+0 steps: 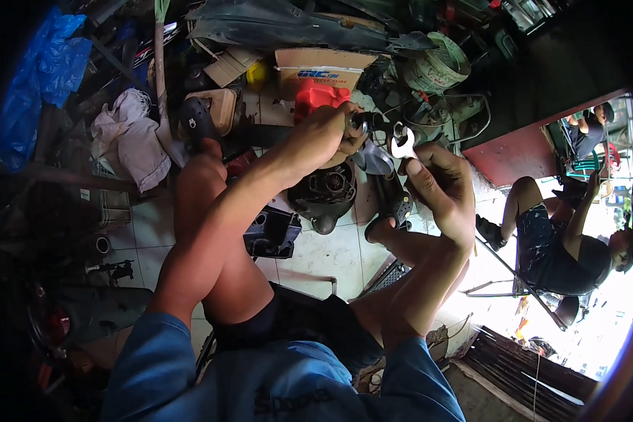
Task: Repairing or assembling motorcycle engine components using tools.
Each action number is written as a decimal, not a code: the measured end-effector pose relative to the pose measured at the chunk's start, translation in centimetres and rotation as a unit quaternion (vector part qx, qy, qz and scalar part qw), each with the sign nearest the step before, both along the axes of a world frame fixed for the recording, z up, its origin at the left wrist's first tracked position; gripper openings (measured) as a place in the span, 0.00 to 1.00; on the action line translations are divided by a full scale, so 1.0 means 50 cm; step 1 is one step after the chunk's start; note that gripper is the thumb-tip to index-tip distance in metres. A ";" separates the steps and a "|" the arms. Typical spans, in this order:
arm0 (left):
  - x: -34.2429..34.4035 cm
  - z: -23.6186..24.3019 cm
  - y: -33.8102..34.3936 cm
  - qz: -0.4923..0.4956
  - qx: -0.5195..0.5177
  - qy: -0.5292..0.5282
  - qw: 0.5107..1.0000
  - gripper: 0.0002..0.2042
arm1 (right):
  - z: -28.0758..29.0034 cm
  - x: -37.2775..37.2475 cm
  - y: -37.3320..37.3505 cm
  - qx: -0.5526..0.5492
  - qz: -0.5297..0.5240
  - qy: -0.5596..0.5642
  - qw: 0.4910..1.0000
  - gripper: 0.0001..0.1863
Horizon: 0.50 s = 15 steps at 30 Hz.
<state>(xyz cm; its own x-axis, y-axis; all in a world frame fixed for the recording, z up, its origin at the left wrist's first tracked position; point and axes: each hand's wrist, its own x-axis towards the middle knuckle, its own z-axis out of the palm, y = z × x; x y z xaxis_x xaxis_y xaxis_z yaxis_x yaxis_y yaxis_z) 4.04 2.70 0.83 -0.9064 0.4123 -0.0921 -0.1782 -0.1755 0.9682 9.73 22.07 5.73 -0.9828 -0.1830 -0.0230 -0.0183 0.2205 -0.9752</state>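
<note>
Light comes from my right: daylight pours in thru the doorway at lower right and blows out to near white, no detail there. It washes the floor tiles pale and puts a bright edge on my right hand. Wrench head glints w/ a small glare spot. Left side is dim; the blue sheet and the clutter around it sink into deep shadow, hard to read. Corners go fully black from the fisheye, and straight edges bend near the rim. Center is fairly sharp; far bits look soft and noisy.
</note>
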 end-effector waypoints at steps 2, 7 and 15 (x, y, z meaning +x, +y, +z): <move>0.002 -0.003 -0.001 0.012 -0.018 0.013 1.000 0.20 | 0.013 0.007 -0.003 -0.061 0.017 -0.023 0.998 0.11; -0.010 -0.008 -0.025 -0.098 -0.069 -0.010 0.993 0.19 | 0.006 0.006 0.018 -0.013 0.050 0.020 0.998 0.11; 0.002 0.004 -0.016 -0.056 -0.071 -0.008 0.996 0.18 | 0.008 0.013 0.005 -0.027 0.051 -0.002 0.998 0.12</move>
